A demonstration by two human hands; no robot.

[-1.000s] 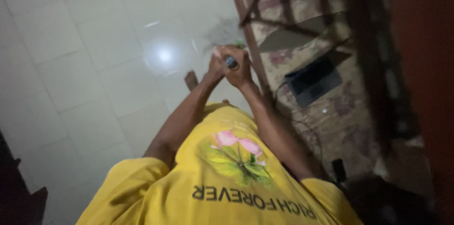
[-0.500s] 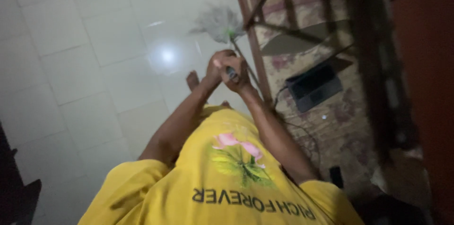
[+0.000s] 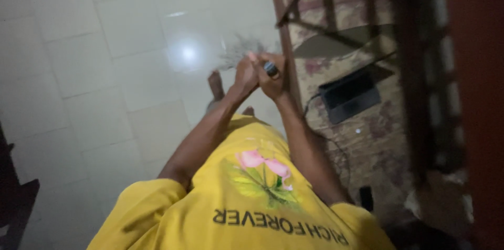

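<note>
The broom head [image 3: 236, 50] has swung in behind both hands [image 3: 260, 74], clasped together on its handle [image 3: 271, 69].

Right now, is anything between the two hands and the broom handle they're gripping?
Nothing visible. The left hand and right hand are clasped together directly around the broom handle; its bristles fan out over the tiled floor.

Floor [image 3: 105, 45]: glossy pale tile left of the hands, mirroring a lamp glare.
Broom [image 3: 239, 50]: wispy grey bristles beyond the hands; dark smooth handle end in the right hand [image 3: 273, 79].
Frame [image 3: 286, 29]: matt brown wood beside the right hand.
Rug [image 3: 367, 124]: rough patterned cloth to the right.
Shirt [image 3: 252, 197]: matt yellow cloth below.
</note>
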